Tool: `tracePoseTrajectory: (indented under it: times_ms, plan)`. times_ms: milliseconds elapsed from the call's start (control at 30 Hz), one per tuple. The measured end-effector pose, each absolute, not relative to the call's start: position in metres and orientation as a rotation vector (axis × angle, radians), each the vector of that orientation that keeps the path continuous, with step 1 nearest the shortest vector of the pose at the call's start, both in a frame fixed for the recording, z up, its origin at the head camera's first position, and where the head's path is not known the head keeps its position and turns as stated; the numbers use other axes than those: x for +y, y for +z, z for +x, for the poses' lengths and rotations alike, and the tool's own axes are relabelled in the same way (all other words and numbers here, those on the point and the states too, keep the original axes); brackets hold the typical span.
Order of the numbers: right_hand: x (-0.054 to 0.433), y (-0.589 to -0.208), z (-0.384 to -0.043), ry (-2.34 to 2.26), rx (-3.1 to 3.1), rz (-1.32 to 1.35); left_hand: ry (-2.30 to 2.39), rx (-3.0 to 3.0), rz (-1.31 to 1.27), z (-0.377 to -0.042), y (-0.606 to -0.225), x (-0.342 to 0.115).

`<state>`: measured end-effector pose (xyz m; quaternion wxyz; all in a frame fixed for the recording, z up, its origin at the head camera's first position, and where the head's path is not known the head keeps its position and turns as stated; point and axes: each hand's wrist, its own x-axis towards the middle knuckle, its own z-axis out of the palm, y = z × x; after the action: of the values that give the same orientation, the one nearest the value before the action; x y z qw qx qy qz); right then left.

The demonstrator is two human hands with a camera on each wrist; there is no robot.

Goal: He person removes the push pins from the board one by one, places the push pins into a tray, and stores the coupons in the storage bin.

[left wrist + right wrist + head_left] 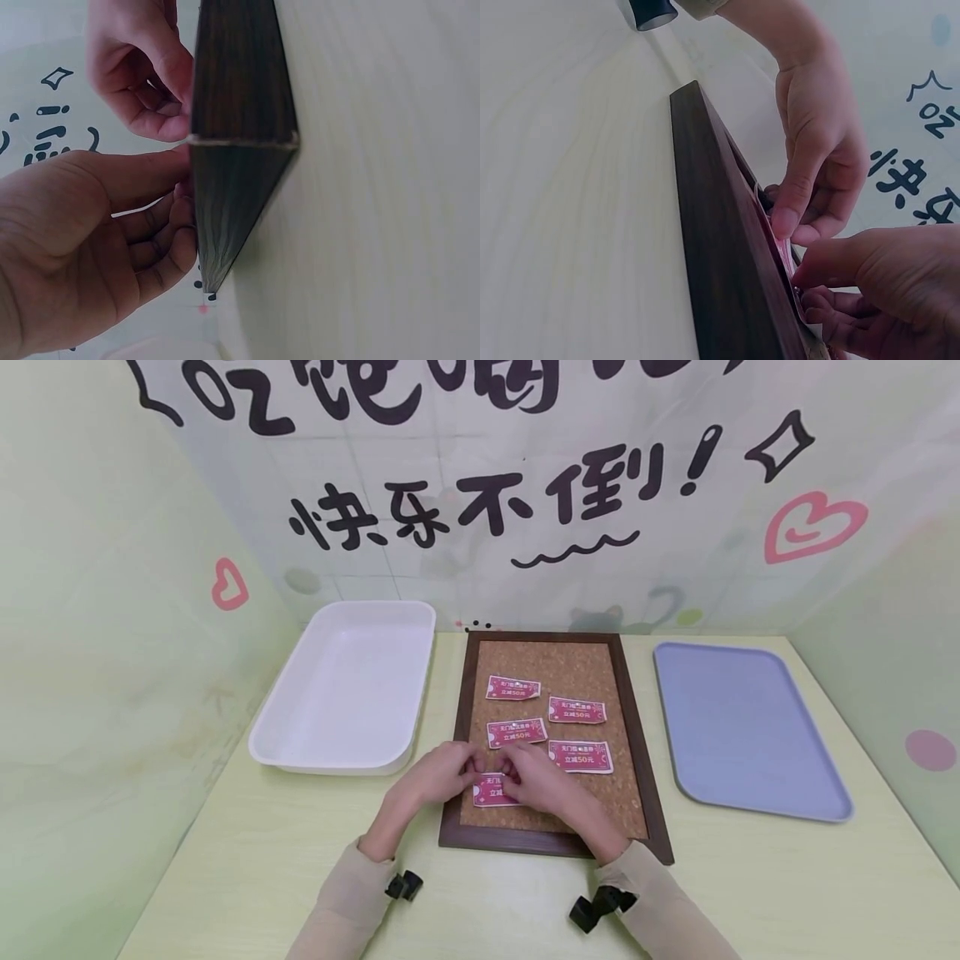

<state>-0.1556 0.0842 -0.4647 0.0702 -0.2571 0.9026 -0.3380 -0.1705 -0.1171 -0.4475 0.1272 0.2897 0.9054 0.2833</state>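
On the cork board lies a red-and-white paper coupon, its right part covered by my right hand. The left hand holds the coupon's upper left edge between curled fingers and thumb. Close beside it, the right thumb and fingers pinch something small at the coupon's upper edge, apparently a push pin, mostly hidden. Several similar coupons sit higher up, among them an upper left coupon and a right-hand coupon, with small light pins on them.
The board's dark wooden frame rests on a pale table. A deep white tray stands to the left, and a flat blue-purple tray lies to the right. Behind rises a wall sheet with black lettering.
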Motion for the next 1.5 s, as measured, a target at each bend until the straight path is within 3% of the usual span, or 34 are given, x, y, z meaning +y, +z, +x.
tracePoseTrajectory:
  times_ms: [967, 1500]
  plan:
    - [0.093, -0.470, -0.164, -1.176, 2.644, -0.853, 0.833, 2.605, 0.840, -0.175, -0.448, -0.119]
    - [0.105, -0.468, -0.164, -1.292, 2.510, -0.764, 0.853, 2.581, 0.844, -0.176, -0.449, -0.120]
